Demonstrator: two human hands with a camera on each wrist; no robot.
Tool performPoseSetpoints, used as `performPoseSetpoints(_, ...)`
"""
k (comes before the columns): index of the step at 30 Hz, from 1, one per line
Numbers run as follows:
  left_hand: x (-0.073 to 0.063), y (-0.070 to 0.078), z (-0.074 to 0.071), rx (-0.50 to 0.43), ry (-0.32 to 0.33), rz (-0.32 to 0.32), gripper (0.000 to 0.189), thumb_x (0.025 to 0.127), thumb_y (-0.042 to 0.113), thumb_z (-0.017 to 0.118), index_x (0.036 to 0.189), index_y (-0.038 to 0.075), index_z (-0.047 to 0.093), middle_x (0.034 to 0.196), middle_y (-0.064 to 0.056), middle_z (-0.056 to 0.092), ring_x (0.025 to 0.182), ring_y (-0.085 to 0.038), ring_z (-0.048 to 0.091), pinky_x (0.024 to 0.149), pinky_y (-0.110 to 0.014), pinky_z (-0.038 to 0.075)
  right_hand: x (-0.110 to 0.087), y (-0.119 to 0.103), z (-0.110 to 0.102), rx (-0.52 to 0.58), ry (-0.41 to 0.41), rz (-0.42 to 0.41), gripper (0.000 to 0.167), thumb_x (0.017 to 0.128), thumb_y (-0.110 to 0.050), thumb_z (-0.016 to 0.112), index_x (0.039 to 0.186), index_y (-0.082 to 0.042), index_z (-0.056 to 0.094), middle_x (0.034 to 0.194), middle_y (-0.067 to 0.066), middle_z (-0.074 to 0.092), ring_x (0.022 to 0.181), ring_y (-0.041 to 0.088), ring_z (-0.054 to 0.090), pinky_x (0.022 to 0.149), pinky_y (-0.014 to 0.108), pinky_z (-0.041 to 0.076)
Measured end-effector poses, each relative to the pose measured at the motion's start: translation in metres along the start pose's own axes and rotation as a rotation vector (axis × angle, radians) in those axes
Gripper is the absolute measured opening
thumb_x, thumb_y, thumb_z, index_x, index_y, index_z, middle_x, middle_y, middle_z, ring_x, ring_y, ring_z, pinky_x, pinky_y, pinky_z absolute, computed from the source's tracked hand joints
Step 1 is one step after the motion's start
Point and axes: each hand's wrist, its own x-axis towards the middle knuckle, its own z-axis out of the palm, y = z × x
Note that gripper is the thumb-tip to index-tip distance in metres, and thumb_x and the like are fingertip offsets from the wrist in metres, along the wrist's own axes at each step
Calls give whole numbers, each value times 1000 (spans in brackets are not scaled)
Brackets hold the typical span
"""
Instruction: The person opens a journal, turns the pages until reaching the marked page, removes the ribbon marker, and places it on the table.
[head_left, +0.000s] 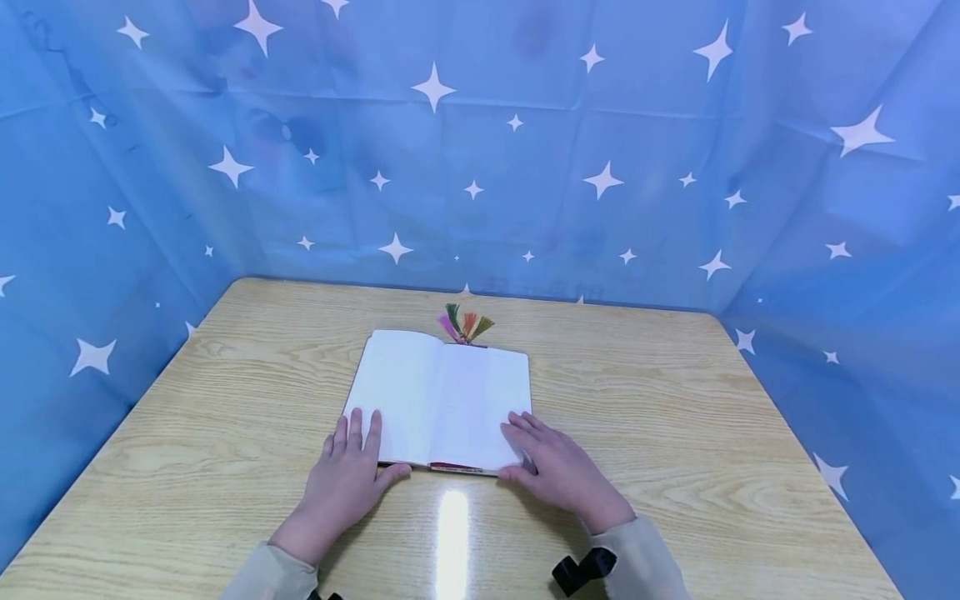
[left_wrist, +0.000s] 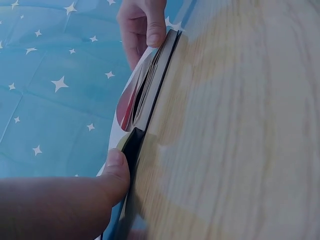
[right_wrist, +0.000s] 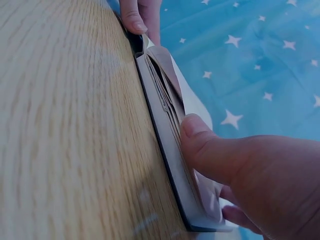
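Observation:
An open book [head_left: 474, 408] with blank white pages lies on the table. My left hand [head_left: 347, 479] rests on the lower left page, fingers straight and spread, thumb along the near edge. In the left wrist view that thumb [left_wrist: 116, 165] lies against the dark cover's edge. My right hand [head_left: 558, 462] rests over the lower right corner, fingers on the page and thumb at the near edge. The right wrist view shows this thumb [right_wrist: 197, 135] touching the page edges, where the upper pages curve up from the stack. Several coloured tassels [head_left: 465, 323] stick out beyond the book's far edge.
The wooden table [head_left: 660, 392] reaches past the book on all sides. Blue cloth [head_left: 480, 150] with white stars hangs behind it and along both sides. A black device [head_left: 583, 572] sits by the right sleeve. Light reflects off the tabletop in front of the book.

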Motion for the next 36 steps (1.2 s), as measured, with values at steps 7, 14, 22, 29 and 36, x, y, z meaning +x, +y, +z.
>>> performPoseSetpoints(7,1,-1,2,6,-12,-11,93,85,66,44,143,-4,27,143,-34,23,132,-50,18,102,-59,24,3,-1,1,-6,12,7,63,88,-52,54,135,-10,50,142,9,42,131,30,36,100,50,35)
performPoseSetpoints(14,0,1,3,-12,-6,-49,110,75,78,44,144,-5,25,144,-34,21,132,-50,17,103,-60,20,6,-6,0,-17,26,-14,61,88,-51,55,134,-10,51,140,9,45,129,33,39,100,51,34)
performPoseSetpoints(22,1,5,3,-11,13,-60,113,74,79,45,142,-8,25,144,-34,20,132,-50,17,102,-62,19,10,-13,-1,-53,97,-54,58,90,-49,54,132,-9,52,137,10,47,127,29,42,103,50,31)
performPoseSetpoints(29,3,10,1,6,48,-59,112,75,80,42,141,-10,28,144,-32,23,132,-49,19,102,-62,21,13,-17,1,-80,250,-152,54,90,-44,56,129,-7,55,133,13,51,123,30,47,101,52,33)
performPoseSetpoints(36,6,16,0,10,49,-92,113,76,80,38,140,-12,27,145,-32,22,133,-47,17,103,-62,20,17,-20,3,-78,299,-167,56,93,-48,48,132,-8,52,139,12,46,130,29,39,103,50,30)
